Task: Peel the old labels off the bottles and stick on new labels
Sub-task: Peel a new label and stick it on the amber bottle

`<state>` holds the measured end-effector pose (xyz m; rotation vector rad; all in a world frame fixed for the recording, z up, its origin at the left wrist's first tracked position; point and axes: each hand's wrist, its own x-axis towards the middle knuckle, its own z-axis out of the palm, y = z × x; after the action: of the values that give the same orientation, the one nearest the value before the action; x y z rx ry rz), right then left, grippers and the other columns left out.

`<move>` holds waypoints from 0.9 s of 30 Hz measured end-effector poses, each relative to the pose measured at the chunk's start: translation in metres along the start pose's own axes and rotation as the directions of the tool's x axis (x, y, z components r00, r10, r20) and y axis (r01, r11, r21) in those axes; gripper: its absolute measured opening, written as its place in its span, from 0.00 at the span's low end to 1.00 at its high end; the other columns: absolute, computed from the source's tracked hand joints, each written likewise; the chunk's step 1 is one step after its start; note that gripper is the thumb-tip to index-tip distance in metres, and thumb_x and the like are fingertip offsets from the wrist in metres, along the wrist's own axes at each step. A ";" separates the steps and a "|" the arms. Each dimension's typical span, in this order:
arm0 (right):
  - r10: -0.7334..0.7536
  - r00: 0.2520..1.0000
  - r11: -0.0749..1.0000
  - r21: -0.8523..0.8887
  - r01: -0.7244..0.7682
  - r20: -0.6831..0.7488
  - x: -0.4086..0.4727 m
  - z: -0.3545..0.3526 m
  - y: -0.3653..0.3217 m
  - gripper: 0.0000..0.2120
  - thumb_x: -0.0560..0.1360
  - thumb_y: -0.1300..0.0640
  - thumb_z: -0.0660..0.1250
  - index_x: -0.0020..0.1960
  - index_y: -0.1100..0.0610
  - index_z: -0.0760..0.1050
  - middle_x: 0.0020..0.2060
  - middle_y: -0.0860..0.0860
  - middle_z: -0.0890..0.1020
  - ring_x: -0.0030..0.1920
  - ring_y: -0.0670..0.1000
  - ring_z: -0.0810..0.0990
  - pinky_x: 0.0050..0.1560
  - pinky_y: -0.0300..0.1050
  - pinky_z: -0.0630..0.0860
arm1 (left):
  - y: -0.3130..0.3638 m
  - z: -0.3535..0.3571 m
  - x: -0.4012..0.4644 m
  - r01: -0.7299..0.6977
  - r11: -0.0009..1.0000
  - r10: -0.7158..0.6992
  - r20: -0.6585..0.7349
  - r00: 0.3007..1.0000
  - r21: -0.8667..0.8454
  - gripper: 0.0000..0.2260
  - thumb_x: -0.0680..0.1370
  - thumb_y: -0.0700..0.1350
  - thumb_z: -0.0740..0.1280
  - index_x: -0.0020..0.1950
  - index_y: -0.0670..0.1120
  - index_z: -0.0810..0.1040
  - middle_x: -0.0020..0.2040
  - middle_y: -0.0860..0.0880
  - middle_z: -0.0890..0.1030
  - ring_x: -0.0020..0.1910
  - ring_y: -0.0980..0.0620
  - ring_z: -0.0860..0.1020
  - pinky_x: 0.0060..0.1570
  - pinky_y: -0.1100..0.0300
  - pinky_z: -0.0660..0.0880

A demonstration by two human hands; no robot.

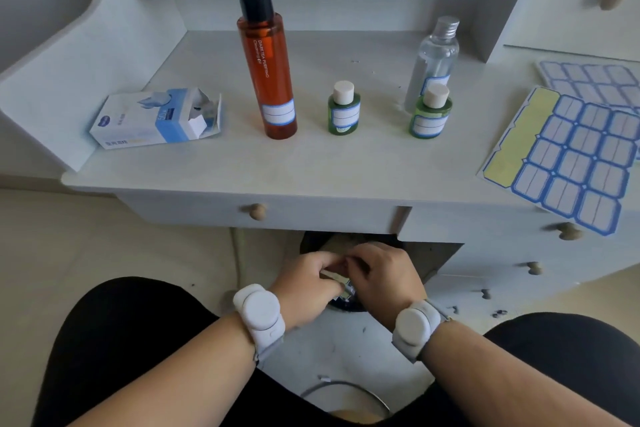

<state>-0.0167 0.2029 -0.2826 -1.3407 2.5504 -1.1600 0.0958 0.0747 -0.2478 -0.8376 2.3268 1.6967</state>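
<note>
Both hands low over dark bin (349,305): left hand (308,284) and right hand (384,276) pinch crumpled label scrap (341,282), likely binning it. Four labelled bottles (344,108) on desk (207,163); label sheet (568,158) right.

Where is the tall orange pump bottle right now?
In the head view, the orange bottle stands upright left of centre on the desk, between the tissue box and a small green bottle.

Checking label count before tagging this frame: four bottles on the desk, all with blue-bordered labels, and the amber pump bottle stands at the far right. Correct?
Not quite: the head view shows the amber pump bottle at the far left of the row. The two green bottles and the clear bottle stand to its right. Four bottles on the desk, each with a blue-bordered label, is correct.
</note>
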 end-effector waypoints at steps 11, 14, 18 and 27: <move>0.487 0.799 0.873 -0.192 -0.448 0.353 0.006 0.051 0.072 0.08 0.76 0.59 0.66 0.39 0.58 0.81 0.35 0.52 0.84 0.37 0.56 0.82 0.39 0.51 0.81 | -0.071 0.000 0.046 0.370 0.918 -0.373 -0.005 0.928 0.142 0.13 0.77 0.41 0.68 0.61 0.49 0.83 0.51 0.48 0.85 0.48 0.46 0.82 0.42 0.63 0.73; 0.560 0.719 0.828 -0.282 -0.484 0.411 0.012 0.065 0.080 0.09 0.77 0.58 0.65 0.46 0.57 0.84 0.43 0.54 0.86 0.45 0.57 0.84 0.45 0.49 0.82 | -0.087 0.000 0.050 0.466 0.869 -0.477 0.039 0.878 0.165 0.08 0.77 0.39 0.66 0.53 0.50 0.78 0.43 0.44 0.79 0.40 0.45 0.73 0.37 0.59 0.69; 0.652 0.627 0.757 -0.332 -0.563 0.426 0.020 0.087 0.097 0.13 0.79 0.56 0.63 0.49 0.62 0.84 0.46 0.58 0.86 0.42 0.55 0.81 0.39 0.44 0.75 | -0.098 0.003 0.049 0.509 0.838 -0.532 0.086 0.842 0.199 0.18 0.79 0.39 0.66 0.69 0.50 0.79 0.44 0.44 0.80 0.38 0.47 0.75 0.34 0.62 0.70; 0.712 0.609 0.701 -0.386 -0.599 0.349 0.032 0.098 0.101 0.12 0.81 0.55 0.62 0.51 0.59 0.83 0.49 0.55 0.85 0.46 0.54 0.82 0.41 0.39 0.75 | -0.108 0.008 0.043 0.505 0.831 -0.534 0.084 0.841 0.233 0.19 0.78 0.44 0.68 0.70 0.50 0.78 0.56 0.48 0.86 0.55 0.50 0.84 0.47 0.64 0.77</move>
<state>-0.0731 0.1568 -0.4072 -0.4625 2.4591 -0.3308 0.1139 0.0449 -0.3590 -1.1330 1.8908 1.2193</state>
